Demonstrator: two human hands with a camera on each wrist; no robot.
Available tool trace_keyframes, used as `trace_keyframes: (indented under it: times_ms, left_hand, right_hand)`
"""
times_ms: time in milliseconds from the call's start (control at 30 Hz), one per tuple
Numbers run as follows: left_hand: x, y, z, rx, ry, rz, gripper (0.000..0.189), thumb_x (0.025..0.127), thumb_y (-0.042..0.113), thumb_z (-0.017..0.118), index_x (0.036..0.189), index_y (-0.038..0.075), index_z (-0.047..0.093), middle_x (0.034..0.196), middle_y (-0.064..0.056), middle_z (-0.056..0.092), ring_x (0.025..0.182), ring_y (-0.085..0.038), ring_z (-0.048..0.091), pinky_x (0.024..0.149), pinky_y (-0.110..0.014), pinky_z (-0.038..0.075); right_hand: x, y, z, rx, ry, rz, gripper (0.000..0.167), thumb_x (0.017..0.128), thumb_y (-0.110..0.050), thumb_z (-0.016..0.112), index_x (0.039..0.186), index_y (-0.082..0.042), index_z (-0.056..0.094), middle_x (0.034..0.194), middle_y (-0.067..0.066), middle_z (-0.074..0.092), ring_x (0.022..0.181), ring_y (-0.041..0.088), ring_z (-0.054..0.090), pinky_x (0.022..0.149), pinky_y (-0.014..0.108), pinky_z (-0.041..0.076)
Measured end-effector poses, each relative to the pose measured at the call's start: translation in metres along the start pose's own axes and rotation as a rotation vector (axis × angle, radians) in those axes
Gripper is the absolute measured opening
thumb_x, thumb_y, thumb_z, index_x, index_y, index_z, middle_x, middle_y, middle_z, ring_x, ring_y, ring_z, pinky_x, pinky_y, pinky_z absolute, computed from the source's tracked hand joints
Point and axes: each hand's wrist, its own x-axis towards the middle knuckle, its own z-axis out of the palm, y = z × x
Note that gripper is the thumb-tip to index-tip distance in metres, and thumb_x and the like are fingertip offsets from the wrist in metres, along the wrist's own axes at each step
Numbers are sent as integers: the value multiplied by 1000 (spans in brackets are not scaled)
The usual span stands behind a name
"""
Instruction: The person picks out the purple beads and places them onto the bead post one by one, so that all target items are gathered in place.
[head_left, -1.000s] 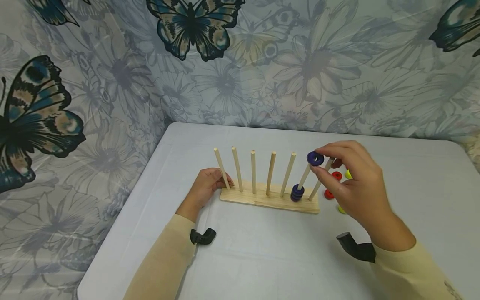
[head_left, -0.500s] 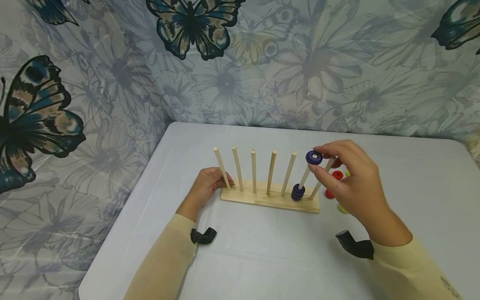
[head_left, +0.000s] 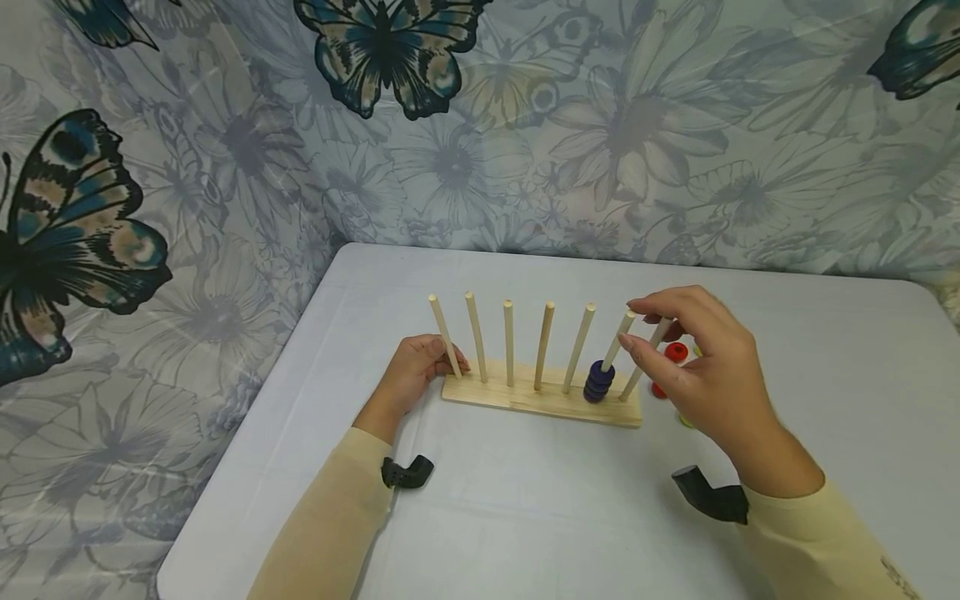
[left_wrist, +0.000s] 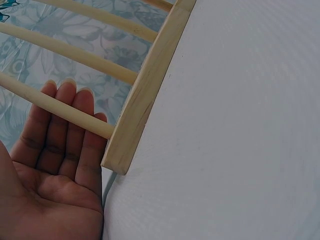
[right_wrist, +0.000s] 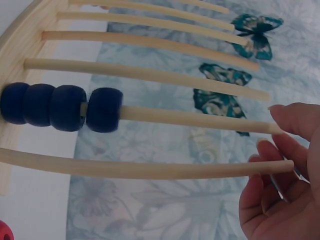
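Right hand [head_left: 697, 367] fingers loosely spread, empty, at sixth peg [head_left: 617, 342] tip. Blue rings [head_left: 598, 381] stacked at peg base, top one not fully seated. Left hand [head_left: 411, 375] flat against rack [head_left: 540, 402] at 9 o'clock. Threading step apparently done; next needs red ring [head_left: 676, 352] at 3 o'clock.

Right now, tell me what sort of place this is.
Probably a home-style tabletop set up for a peg game: a white table, butterfly-print cloth hung behind it, and a wooden peg rack holding blue rings.
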Motion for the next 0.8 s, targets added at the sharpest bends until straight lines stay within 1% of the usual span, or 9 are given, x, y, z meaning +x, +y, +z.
trace_keyframes:
  times_ms: [33,133,233,333,433,533,667,800]
  left_hand:
    - [0,0,0,-1,2,-3,100,90,71,73,103,-28,62,93,-9,78,89,-20,77,85,-32,63]
    - [0,0,1,-1,7,-11,101,89,72,73,102,-28,62,92,-7,77,89,-19,76,84,-32,63]
    - [0,0,1,2,7,-12,103,90,72,72,103,-29,60,92,-7,77,88,-19,76,84,-32,63]
    - [-1,1,1,4,-2,-4,102,91,71,72,103,-29,61,93,-8,77,89,-19,76,84,-32,63]
    - [-1,1,1,4,-9,1,100,92,70,71,103,-29,61,94,-8,77,90,-19,76,85,-33,63]
    - [-1,0,0,5,-10,-1,100,92,70,70,103,-29,61,94,-8,77,90,-19,76,85,-32,63]
    - [-1,0,0,3,-10,-5,100,92,70,71,103,-29,60,94,-8,77,90,-19,76,85,-33,63]
    - [-1,0,0,-2,-12,0,98,93,69,71,103,-28,62,94,-9,77,90,-19,76,86,-33,63]
  right_hand:
    - [0,0,-1,-2,-7,0,36,83,2,86,118,5,76,109,15,72,89,15,58,77,13,47]
    - [0,-2,-2,7,-10,10,39,80,10,87,117,6,76,109,14,72,92,15,58,80,15,49]
    - [0,-3,-4,21,-13,24,38,81,10,86,117,6,76,109,14,71,95,15,58,82,18,50]
    - [0,-4,-4,42,15,31,38,79,13,85,115,5,77,106,12,71,94,16,59,81,18,50]
    - [-2,-3,-5,49,16,41,38,79,16,84,115,5,77,106,13,71,95,15,60,82,17,50]
    - [-4,-1,-7,100,14,50,37,81,19,81,116,6,76,107,13,70,97,17,61,83,18,51]
    - [-6,-1,-10,179,13,89,35,85,23,74,117,9,75,110,14,70,102,22,62,85,20,53]
    - [-9,-2,-15,187,-1,144,30,91,21,70,119,9,74,114,17,69,106,24,63,87,20,54]
